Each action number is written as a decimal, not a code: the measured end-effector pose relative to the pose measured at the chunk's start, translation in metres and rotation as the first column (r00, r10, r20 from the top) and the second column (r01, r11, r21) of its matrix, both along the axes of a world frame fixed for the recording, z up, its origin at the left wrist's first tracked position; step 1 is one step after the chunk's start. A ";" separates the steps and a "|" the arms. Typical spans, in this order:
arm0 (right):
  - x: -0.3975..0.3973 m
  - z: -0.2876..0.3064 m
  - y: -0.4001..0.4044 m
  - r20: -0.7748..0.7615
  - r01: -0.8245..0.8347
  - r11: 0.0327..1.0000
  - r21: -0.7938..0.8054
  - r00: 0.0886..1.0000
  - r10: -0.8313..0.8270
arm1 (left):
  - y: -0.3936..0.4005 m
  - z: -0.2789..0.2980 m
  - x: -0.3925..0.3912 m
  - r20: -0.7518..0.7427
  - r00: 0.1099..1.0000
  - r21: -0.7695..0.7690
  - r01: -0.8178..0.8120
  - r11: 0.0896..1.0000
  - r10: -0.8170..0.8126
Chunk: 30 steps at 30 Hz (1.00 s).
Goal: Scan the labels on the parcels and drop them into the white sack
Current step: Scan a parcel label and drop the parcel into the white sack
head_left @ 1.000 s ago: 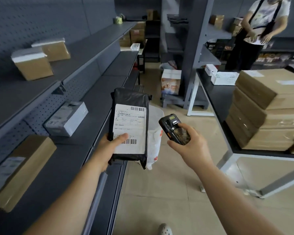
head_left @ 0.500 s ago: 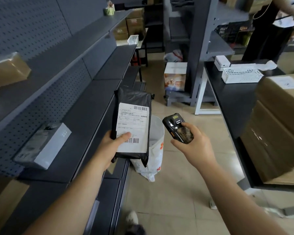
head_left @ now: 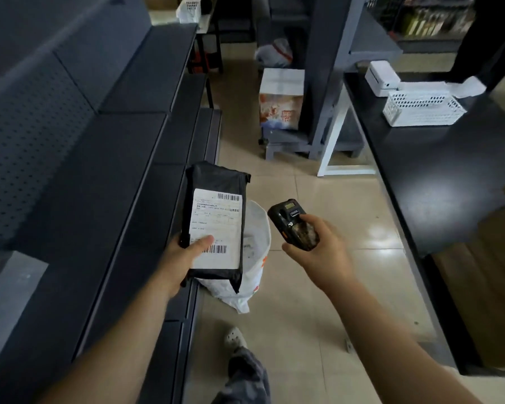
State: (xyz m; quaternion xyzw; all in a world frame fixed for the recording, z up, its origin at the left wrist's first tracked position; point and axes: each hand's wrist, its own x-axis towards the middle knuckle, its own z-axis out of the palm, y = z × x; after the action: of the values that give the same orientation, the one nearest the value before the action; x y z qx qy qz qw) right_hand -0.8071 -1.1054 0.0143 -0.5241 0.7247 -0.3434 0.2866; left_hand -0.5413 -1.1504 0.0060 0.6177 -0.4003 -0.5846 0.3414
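Black poly parcel (head_left: 216, 199) w/ white label (head_left: 215, 227) sits at frame centre, label face up, held at its lower-left edge by the left hand (head_left: 181, 255); thumb lies across the label just beside the lower barcode. Left grip: holding the parcel. Right hand (head_left: 318, 249), at 3 o'clock of the parcel and a bit apart, has its grip wrapped round a handheld scanner (head_left: 293, 224), head tilted toward the label.

White sack (head_left: 254, 258) stands on the floor directly under/behind the parcel, mouth open at approx 4 o'clock of it.

Step in hand, prob. the scan: aim at the upper barcode (it's unobstructed), or slide the thumb off the lower one; keep the label flat to the scanner, then release over the sack mouth.

Hard to tell: scanner screen unreadable, label text too small, sack contents mostly hidden by the parcel. Dark shelving (head_left: 123, 158) runs along 9 o'clock; a dark table (head_left: 438, 176) w/ white basket (head_left: 423, 107) at 2 o'clock.
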 end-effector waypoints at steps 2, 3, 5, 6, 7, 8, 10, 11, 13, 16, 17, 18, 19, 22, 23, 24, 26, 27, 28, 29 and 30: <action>0.010 -0.013 -0.028 -0.004 -0.011 0.999 0.041 1.000 0.011 | -0.026 -0.014 0.006 -0.009 1.000 0.042 0.012 0.999 -0.011; 0.015 -0.021 -0.042 -0.004 -0.021 0.998 0.065 1.000 0.021 | -0.040 -0.023 0.009 -0.013 1.000 0.058 0.007 0.998 -0.007; 0.027 -0.039 -0.070 -0.008 -0.041 0.992 0.118 0.999 0.043 | -0.067 -0.043 0.017 -0.022 1.000 0.100 -0.012 0.995 0.014; 0.032 -0.049 -0.083 -0.008 -0.049 0.989 0.140 0.999 0.051 | -0.080 -0.056 0.021 -0.026 0.999 0.126 -0.018 0.992 0.021; 0.036 -0.060 -0.096 -0.008 -0.058 0.986 0.158 0.998 0.060 | -0.091 -0.068 0.024 -0.033 0.999 0.156 -0.017 0.988 0.022; 0.040 -0.070 -0.108 -0.006 -0.064 0.983 0.174 0.998 0.066 | -0.101 -0.081 0.027 -0.032 0.999 0.185 -0.011 0.983 0.017; 0.045 -0.090 -0.126 -0.014 -0.065 0.976 0.208 0.997 0.069 | -0.116 -0.106 0.031 -0.017 1.000 0.242 0.017 0.970 -0.013; 0.046 -0.100 -0.134 -0.020 -0.063 0.972 0.228 0.997 0.070 | -0.122 -0.120 0.033 -0.005 1.000 0.270 0.026 0.963 -0.025; 0.046 -0.120 -0.146 -0.039 -0.066 0.961 0.269 0.996 0.080 | -0.131 -0.147 0.034 0.019 0.999 0.312 0.030 0.950 -0.037; 0.047 -0.152 -0.163 -0.051 -0.078 0.943 0.323 0.994 0.100 | -0.143 -0.190 0.032 0.059 0.994 0.392 0.064 0.918 -0.094; 0.048 -0.163 -0.169 -0.049 -0.083 0.938 0.337 0.993 0.105 | -0.147 -0.203 0.031 0.068 0.990 0.410 0.083 0.908 -0.121; 0.049 -0.175 -0.175 -0.045 -0.089 0.934 0.346 0.993 0.112 | -0.151 -0.217 0.029 0.079 0.986 0.421 0.098 0.902 -0.144; 0.051 -0.188 -0.181 -0.040 -0.098 0.930 0.354 0.992 0.120 | -0.156 -0.229 0.027 0.087 0.983 0.432 0.109 0.895 -0.162; 0.057 -0.226 -0.197 -0.022 -0.126 0.916 0.382 0.989 0.145 | -0.166 -0.266 0.022 0.114 0.974 0.470 0.119 0.875 -0.195; 0.059 -0.238 -0.201 -0.018 -0.134 0.909 0.394 0.988 0.153 | -0.169 -0.278 0.022 0.130 0.974 0.479 0.101 0.872 -0.184; 0.061 -0.249 -0.205 -0.015 -0.140 0.903 0.407 0.987 0.160 | -0.171 -0.291 0.021 0.148 0.975 0.487 0.072 0.871 -0.164; 0.065 -0.268 -0.212 -0.024 -0.150 0.891 0.429 0.984 0.178 | -0.176 -0.312 0.019 0.194 0.974 0.505 0.000 0.863 -0.114; 0.066 -0.277 -0.215 -0.031 -0.156 0.885 0.439 0.981 0.189 | -0.179 -0.321 0.017 0.217 0.972 0.508 -0.036 0.860 -0.088; 0.067 -0.284 -0.219 -0.040 -0.159 0.879 0.450 0.979 0.198 | -0.182 -0.331 0.016 0.239 0.969 0.507 -0.069 0.859 -0.063; 0.068 -0.291 -0.222 -0.056 -0.156 0.873 0.462 0.977 0.204 | -0.185 -0.339 0.014 0.260 0.964 0.505 -0.094 0.858 -0.047; 0.068 -0.297 -0.225 -0.074 -0.145 0.867 0.477 0.976 0.204 | -0.188 -0.350 0.014 0.282 0.959 0.503 -0.112 0.857 -0.040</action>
State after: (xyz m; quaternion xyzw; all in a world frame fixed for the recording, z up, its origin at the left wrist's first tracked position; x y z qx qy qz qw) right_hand -0.7391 -1.3308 -0.2831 -0.5225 0.7520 -0.0980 0.3898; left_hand -0.5275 -1.3388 -0.3436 0.7705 -0.2627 -0.5693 0.1146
